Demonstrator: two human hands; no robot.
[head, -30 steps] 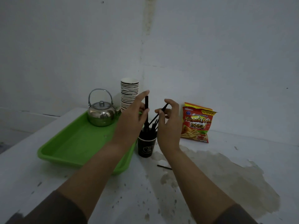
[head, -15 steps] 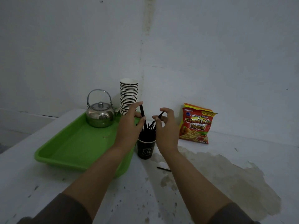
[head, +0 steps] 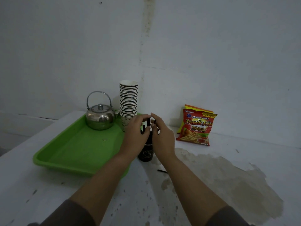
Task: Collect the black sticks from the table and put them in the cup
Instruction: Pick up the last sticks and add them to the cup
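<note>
A black paper cup (head: 146,153) stands on the white table just right of the green tray. Both hands hover over its mouth and hide most of it. My left hand (head: 136,135) pinches a black stick (head: 148,122) that points down into the cup. My right hand (head: 162,136) holds the top of another black stick (head: 154,121) beside it. Other sticks in the cup are mostly hidden by my fingers. One short black stick (head: 162,171) lies on the table in front of the cup, partly under my right forearm.
A green tray (head: 78,149) on the left holds a steel kettle (head: 99,117). A tall stack of paper cups (head: 128,101) stands at the tray's back right corner. A red French fries snack bag (head: 196,126) leans on the wall. A brown stain (head: 228,180) covers the table's right part.
Both hands have come lower and closer together over the cup, pushing their sticks down into it. The stick tips now barely show above my fingers.
</note>
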